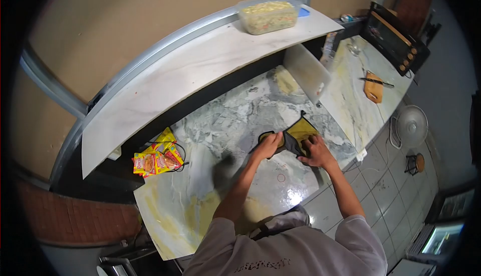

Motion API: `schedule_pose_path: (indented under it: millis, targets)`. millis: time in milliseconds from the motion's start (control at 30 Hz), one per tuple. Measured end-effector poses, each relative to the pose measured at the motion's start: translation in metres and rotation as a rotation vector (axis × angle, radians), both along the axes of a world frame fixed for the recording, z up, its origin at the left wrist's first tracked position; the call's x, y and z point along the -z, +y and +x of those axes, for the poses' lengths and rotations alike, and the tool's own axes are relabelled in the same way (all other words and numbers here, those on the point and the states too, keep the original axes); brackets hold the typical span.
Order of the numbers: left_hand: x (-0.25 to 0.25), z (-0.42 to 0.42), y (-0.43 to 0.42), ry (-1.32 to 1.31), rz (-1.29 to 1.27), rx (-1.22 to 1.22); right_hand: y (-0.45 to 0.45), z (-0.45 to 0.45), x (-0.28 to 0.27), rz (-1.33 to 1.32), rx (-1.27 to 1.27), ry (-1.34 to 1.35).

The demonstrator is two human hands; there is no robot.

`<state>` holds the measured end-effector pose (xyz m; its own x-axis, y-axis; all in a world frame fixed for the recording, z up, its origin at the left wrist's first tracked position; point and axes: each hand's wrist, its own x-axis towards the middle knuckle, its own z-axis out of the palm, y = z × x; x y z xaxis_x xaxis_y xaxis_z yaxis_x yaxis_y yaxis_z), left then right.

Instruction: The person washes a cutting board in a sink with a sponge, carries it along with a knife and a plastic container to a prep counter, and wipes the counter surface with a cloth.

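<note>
A yellow and dark grey cloth with black edging lies partly folded on the marbled counter. My left hand has its fingers closed on the cloth's left part, which is bunched and shows more of the grey side. On the right part, my right hand grips the yellow side with bent fingers, its thumb by the lower edge. One corner of the cloth points away from me, beyond both hands. The fingertips are partly hidden in the fabric.
Red and yellow food packets lie at the left by a dark cable. A raised white shelf holds a plastic tub of food. At the right are a wooden board with a knife, a black oven and a fan.
</note>
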<state>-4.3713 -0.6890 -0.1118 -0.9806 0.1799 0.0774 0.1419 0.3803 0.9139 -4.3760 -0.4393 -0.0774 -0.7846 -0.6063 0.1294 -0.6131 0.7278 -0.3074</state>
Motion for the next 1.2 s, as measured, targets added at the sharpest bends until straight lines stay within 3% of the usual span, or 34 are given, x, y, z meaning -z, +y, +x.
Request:
schedule_pose_path:
  millis: [67, 300, 367, 400, 433, 533, 567, 633, 700, 767, 900, 933, 1033, 1067, 1100, 1167, 1200]
  targets:
    - [-0.003, -0.009, 0.010, -0.022, 0.121, 0.021, 0.008, 0.010, 0.003, -0.075, -0.015, -0.005]
    - [0.005, -0.012, 0.010, -0.031, 0.088, -0.018, 0.011, 0.010, 0.046, -0.053, 0.112, 0.047]
    - [0.009, -0.010, 0.005, 0.023, 0.167, -0.014, 0.002, 0.011, 0.025, -0.006, 0.131, -0.014]
    - [0.010, -0.011, -0.005, -0.219, 0.195, 0.116, -0.004, 0.011, 0.014, 0.043, 0.138, -0.070]
    - [0.004, -0.008, -0.006, -0.233, 0.206, 0.110, -0.008, 0.008, 0.010, 0.054, 0.132, -0.084]
    - [-0.013, 0.007, 0.002, -0.117, -0.298, 0.055, -0.019, -0.008, -0.001, 0.206, 0.113, -0.104]
    - [-0.009, 0.004, 0.003, -0.129, -0.288, 0.044, -0.019, -0.015, 0.005, 0.216, 0.100, -0.112]
    - [-0.006, -0.004, 0.006, -0.093, -0.283, 0.082, -0.016, -0.020, 0.020, -0.022, 0.056, 0.083]
    - [-0.015, -0.013, 0.007, -0.141, -0.284, 0.189, -0.002, -0.030, 0.024, -0.061, 0.001, -0.019]
    - [-0.019, -0.020, 0.014, -0.177, -0.171, 0.243, 0.011, -0.034, 0.024, -0.065, -0.156, 0.041]
    - [-0.008, -0.034, 0.035, -0.197, -0.105, 0.149, 0.031, -0.033, 0.037, -0.019, -0.016, -0.015]
    - [-0.047, -0.028, 0.046, -0.324, -0.159, 0.122, 0.037, -0.030, 0.038, -0.024, -0.001, -0.024]
    - [-0.013, -0.041, 0.061, -0.221, 0.007, 0.167, 0.055, -0.008, 0.041, -0.060, 0.140, -0.021]
    - [-0.007, -0.042, 0.068, -0.255, -0.230, 0.202, 0.061, 0.001, 0.038, -0.055, 0.195, -0.014]
    - [-0.010, -0.041, 0.077, -0.262, -0.233, 0.217, 0.066, 0.012, 0.036, -0.046, 0.248, -0.006]
    - [-0.016, -0.038, 0.098, -0.214, -0.549, 0.471, 0.068, 0.037, 0.033, 0.009, 0.301, -0.051]
    - [-0.005, -0.039, 0.101, -0.204, -0.520, 0.583, 0.066, 0.053, 0.032, 0.003, 0.347, -0.079]
